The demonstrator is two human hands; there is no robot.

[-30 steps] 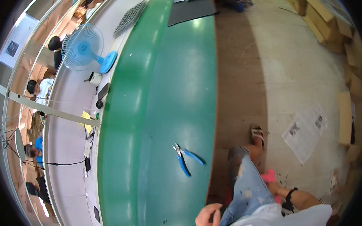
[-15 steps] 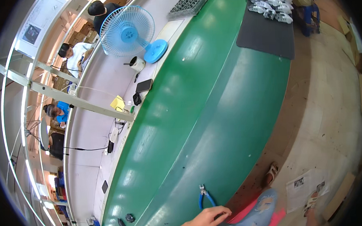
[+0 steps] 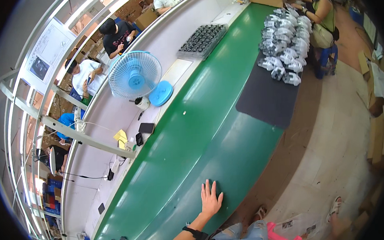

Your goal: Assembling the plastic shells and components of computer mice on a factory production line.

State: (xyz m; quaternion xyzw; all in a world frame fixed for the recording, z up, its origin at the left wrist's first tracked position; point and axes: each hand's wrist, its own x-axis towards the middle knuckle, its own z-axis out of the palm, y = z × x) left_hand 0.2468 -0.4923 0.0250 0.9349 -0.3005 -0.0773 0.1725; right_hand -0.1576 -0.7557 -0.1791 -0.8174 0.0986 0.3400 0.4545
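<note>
Green conveyor belt (image 3: 210, 132) is filling the middle of the head view, running from near-left to far-right, & I'm seeing one hand (image 3: 211, 200) lying flat on it at the near edge, fingers spread, palm down, grasping nothing. Can't tell for sure if it's the left or right hand; forearm w/ a dark wrist strap (image 3: 194, 233) is coming up from the lower edge. No other hand of the wearer is showing.

Further along the belt, to the right, a black mat (image 3: 267, 99) is lying well apart from the hand, w/ a heap of grey-white parts (image 3: 283, 45) at its far end. A dark tray of small pieces (image 3: 201, 40) is sitting on the white shelf (image 3: 114, 124) at the far side. A blue fan (image 3: 134, 76) is standing on that shelf, blue round lid (image 3: 161, 94) just beside it, yellow notes (image 3: 121, 136) & a black phone (image 3: 146, 127) nearer.

Other people are working behind the shelf at far left & one is sitting at far right by the parts heap.
</note>
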